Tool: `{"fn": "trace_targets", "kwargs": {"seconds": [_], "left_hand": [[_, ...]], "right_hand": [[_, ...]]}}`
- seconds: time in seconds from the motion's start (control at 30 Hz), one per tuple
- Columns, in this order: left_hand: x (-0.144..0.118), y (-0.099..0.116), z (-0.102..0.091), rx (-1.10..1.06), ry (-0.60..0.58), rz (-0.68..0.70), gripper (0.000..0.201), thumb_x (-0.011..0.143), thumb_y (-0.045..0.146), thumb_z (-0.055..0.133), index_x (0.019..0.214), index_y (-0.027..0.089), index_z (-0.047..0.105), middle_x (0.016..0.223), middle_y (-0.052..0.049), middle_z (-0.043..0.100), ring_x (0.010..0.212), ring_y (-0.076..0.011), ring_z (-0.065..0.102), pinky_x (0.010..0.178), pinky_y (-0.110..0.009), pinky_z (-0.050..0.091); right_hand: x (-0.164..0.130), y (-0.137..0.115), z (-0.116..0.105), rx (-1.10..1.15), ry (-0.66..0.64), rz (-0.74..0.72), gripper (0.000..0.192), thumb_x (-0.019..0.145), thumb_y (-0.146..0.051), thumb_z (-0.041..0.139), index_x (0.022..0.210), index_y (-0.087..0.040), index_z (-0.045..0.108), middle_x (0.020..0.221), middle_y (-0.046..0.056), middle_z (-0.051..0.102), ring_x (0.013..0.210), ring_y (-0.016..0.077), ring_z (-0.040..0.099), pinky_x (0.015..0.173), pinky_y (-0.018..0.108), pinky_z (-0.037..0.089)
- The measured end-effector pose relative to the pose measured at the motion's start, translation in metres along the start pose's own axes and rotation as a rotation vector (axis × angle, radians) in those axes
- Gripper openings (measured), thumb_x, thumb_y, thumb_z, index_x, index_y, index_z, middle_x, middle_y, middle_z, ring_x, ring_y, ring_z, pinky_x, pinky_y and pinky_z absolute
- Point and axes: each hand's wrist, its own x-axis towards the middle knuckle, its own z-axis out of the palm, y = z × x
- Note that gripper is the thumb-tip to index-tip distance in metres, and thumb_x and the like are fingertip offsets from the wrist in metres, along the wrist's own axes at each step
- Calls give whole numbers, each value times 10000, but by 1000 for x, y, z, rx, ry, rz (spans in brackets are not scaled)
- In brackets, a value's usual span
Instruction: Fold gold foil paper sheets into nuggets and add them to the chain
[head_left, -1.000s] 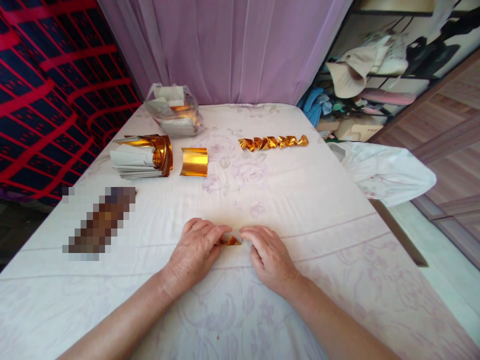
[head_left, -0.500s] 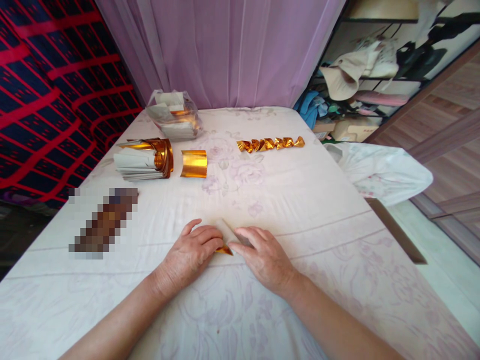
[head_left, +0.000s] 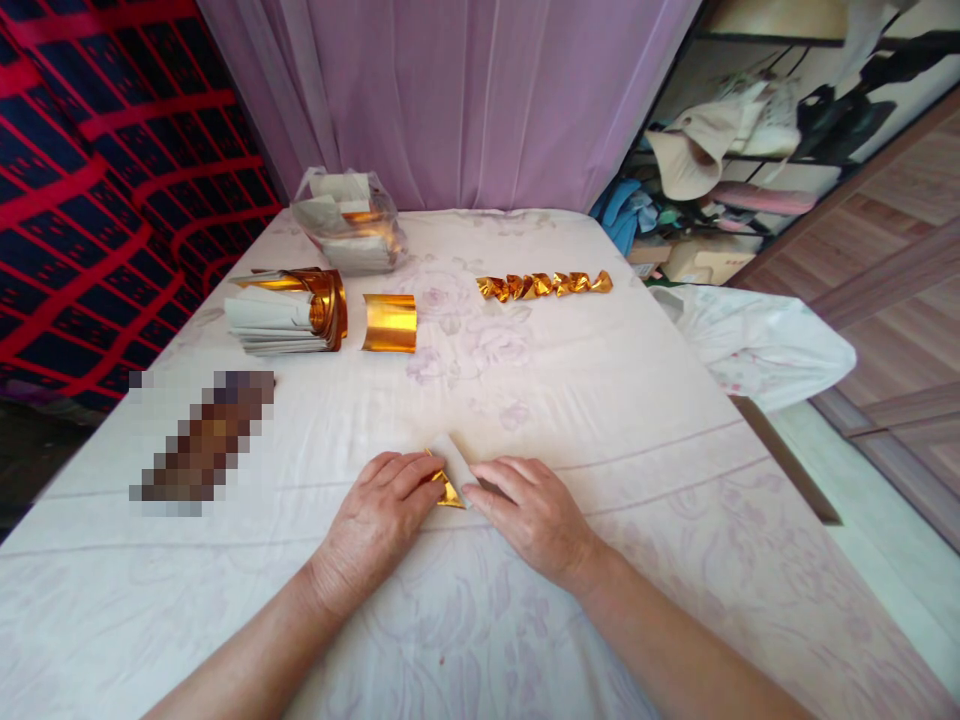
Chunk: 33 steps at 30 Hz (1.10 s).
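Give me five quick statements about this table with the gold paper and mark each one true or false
1. Both hands press on a small piece of gold paper on the white cloth. True: the left hand and the right hand meet at it.
2. A row of folded gold pieces lies at the far side. True.
3. The loose gold sheet lies to the right of that row. False: it lies to its left, beside the paper stack.
4. The clear bag lies next to the hands. False: it sits at the far end, near the curtain.
5. The right hand is lifted off the cloth. False: it rests on it.
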Motion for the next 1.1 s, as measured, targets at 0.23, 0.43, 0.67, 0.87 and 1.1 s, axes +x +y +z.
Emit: {"fn": "trace_targets", "kwargs": {"seconds": [0.23,0.43,0.67,0.87,1.1], "left_hand": [[-5,3,1,-50,7,16,216,966,137,474,1067,166,663,1098,-84,687,960,-212,647,876,-380,534],[-9,10,0,-65,-14,12,218,984,188,458,1088,166,649,1111,-86,689,1046,-209,647,994,-408,490],[-11,-6,-2,-107,-126,72,240,991,223,462,1177,204,613,1220,-49,665,1159,-184,611,1114,-429,382],[-10,-2,-4,-62,-127,90,247,996,233,448,1168,187,619,1201,-54,679,1186,-200,599,1128,-447,367],[-15,18,-1,72,-77,82,309,955,81,370,1153,112,605,1170,-120,669,1135,-229,617,1027,-431,486]], "right_hand": [[7,-12,-8,-38,-2,-93,220,1005,-201,469,1039,-201,685,1185,59,682,1072,186,590,842,326,500],[7,-12,-10,-20,0,-144,261,1018,-184,429,1003,-190,689,1100,35,721,962,170,614,752,319,487],[7,-6,-8,22,2,-171,210,998,-173,477,1058,-166,678,1080,56,720,938,180,620,740,315,483],[9,3,-1,125,-35,-105,236,999,-188,468,912,-185,687,950,34,727,813,168,617,706,315,472],[23,12,-5,313,-225,0,117,934,-201,588,877,-205,690,881,17,693,800,156,595,736,295,454]]}}
